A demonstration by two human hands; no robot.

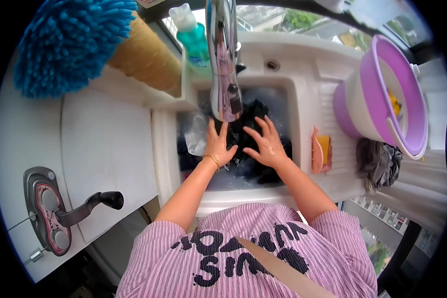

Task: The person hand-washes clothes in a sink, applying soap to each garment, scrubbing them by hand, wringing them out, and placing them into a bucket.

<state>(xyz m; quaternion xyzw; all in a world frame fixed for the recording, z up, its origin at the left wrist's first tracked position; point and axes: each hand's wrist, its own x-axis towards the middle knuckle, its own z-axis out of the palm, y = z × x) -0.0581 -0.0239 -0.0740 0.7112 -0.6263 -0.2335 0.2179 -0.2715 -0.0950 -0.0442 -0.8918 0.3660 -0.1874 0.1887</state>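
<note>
Dark wet cloth lies bunched in the cloudy, bubbly water of the white sink. My left hand, with a thin bracelet at the wrist, hovers at or just over the cloth, fingers stretched out. Beside it on the right, my right hand is spread open and looks wet. Neither hand holds anything; whether the fingertips touch the cloth is hard to tell. Left of my left hand sits a whitish, translucent thing whose kind I cannot make out. The chrome faucet reaches down just above my hands.
A green soap bottle stands behind the sink. On the ribbed drainboard are a pink brush, a yellow block, a purple-and-white bucket and grey cloth. Leftward are a blue shaggy mop head and a crank-handled clothesline reel.
</note>
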